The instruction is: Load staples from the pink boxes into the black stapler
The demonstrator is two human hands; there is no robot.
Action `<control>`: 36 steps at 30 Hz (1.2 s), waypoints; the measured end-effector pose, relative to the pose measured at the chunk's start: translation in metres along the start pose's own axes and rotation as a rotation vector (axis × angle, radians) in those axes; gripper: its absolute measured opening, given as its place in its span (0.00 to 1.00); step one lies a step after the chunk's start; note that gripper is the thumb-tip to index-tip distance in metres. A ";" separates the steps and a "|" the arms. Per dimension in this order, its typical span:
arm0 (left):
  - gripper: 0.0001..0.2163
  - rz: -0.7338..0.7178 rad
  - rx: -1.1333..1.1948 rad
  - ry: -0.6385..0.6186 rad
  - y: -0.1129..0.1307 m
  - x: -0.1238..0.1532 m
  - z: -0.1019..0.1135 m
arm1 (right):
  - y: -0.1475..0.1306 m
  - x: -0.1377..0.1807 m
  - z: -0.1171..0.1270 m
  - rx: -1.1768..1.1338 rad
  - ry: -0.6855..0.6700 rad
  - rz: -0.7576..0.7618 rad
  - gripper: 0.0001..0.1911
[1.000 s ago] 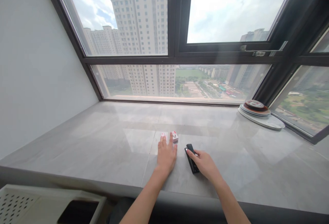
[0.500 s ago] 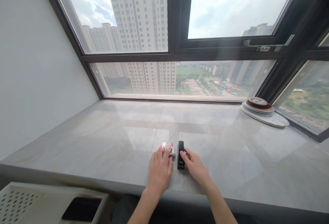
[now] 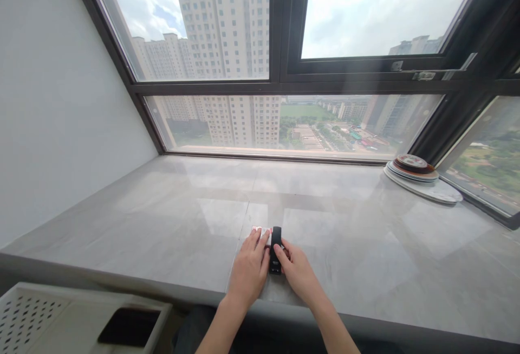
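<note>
My right hand [image 3: 298, 270] grips a black stapler [image 3: 275, 251], thumb on top and fingers round its right side. The stapler lies lengthwise away from me on the stone ledge. My left hand [image 3: 251, 268] rests over two small white-and-red boxes [image 3: 266, 233], its fingers stretched out on top of them. These boxes sit side by side, touching or nearly touching the stapler's left side. Most of both boxes is hidden under my fingers.
The pale stone ledge [image 3: 170, 213] runs below a dark-framed window [image 3: 211, 88]. A stack of plates [image 3: 422, 180] stands in the right corner. Below the ledge at left is a white tray [image 3: 60, 338] with a dark flat object [image 3: 130, 327].
My right hand has slid the stapler left and slightly towards me, up against the small boxes. My left hand stays over the boxes. The view has shifted slightly.
</note>
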State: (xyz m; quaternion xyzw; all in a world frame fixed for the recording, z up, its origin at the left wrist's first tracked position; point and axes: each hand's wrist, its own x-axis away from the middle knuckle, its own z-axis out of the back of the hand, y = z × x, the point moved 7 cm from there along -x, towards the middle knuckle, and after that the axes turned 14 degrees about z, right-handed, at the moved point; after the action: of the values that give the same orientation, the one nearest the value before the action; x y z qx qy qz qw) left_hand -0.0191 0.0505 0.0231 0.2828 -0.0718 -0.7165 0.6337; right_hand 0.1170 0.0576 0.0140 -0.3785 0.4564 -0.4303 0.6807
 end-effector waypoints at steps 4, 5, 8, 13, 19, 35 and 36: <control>0.24 0.015 0.004 0.003 -0.026 -0.004 0.009 | -0.007 -0.009 -0.026 0.000 -0.026 0.042 0.26; 0.23 0.016 0.005 -0.003 -0.037 -0.007 0.013 | -0.009 -0.014 -0.036 -0.009 -0.045 0.048 0.26; 0.22 0.023 0.014 -0.018 -0.073 -0.017 0.029 | -0.012 -0.030 -0.071 -0.057 -0.116 0.042 0.25; 0.21 0.039 0.036 -0.025 -0.120 -0.035 0.050 | -0.014 -0.058 -0.111 -0.079 -0.140 0.028 0.24; 0.21 0.066 0.092 0.003 -0.133 -0.046 0.055 | -0.010 -0.070 -0.121 -0.106 -0.123 0.022 0.24; 0.16 -0.005 0.194 0.191 -0.027 -0.007 0.064 | 0.043 -0.006 0.061 0.257 0.288 0.083 0.31; 0.17 -0.055 0.171 0.094 -0.009 -0.005 0.048 | 0.045 0.001 0.075 0.373 0.270 0.090 0.31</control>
State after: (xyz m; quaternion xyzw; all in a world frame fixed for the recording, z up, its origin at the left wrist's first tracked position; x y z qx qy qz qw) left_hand -0.0503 0.0444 0.0600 0.3711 -0.0949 -0.7108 0.5900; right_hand 0.1992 0.0810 -0.0050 -0.1644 0.4723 -0.5229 0.6903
